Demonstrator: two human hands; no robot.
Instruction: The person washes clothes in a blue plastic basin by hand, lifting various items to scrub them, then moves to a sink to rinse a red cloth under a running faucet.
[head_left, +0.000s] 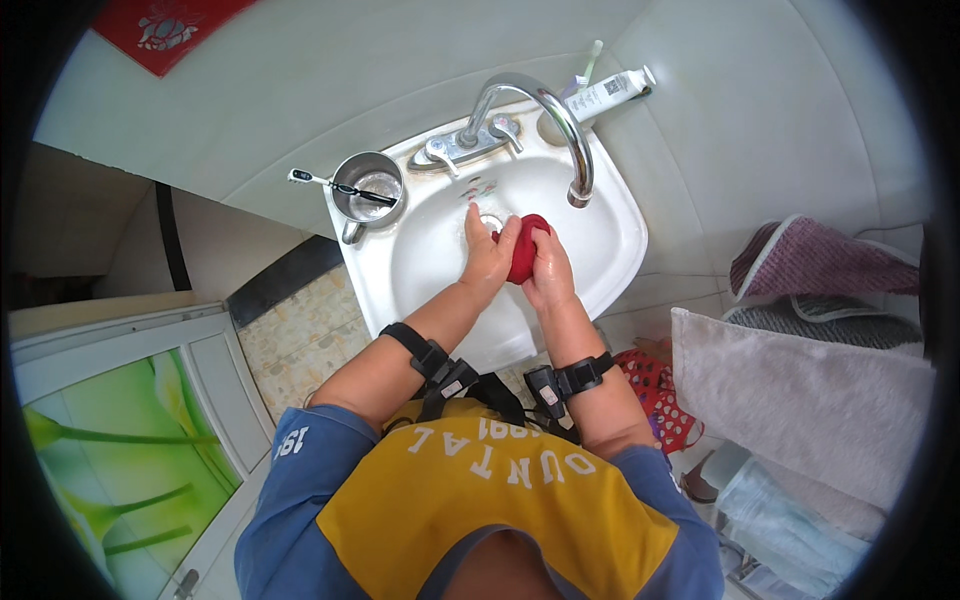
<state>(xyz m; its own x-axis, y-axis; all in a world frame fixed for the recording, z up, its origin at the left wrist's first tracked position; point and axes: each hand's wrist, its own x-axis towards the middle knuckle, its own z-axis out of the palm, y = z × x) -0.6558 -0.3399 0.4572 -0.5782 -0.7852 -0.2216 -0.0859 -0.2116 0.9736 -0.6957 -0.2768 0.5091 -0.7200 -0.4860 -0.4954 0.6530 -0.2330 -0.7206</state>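
Both my hands are over the basin of a white ceramic sink (600, 240), with a bunched red cloth (529, 251) between them. My right hand (551, 270) grips the cloth from its right side, fingers curled round it. My left hand (491, 251) presses against the cloth's left side, its thumb and fingers spread apart. The drain (492, 223) shows between the left hand's fingers. Above and to the right of the hands arches a chrome faucet (559, 112); no stream of water is visible from its spout.
A metal mug (369, 191) with a black-and-white toothbrush (337, 186) across it stands on the sink's left rim. A toothpaste tube (611, 94) leans in a holder at the back right corner. Towels (802, 397) and slippers (832, 262) hang at right.
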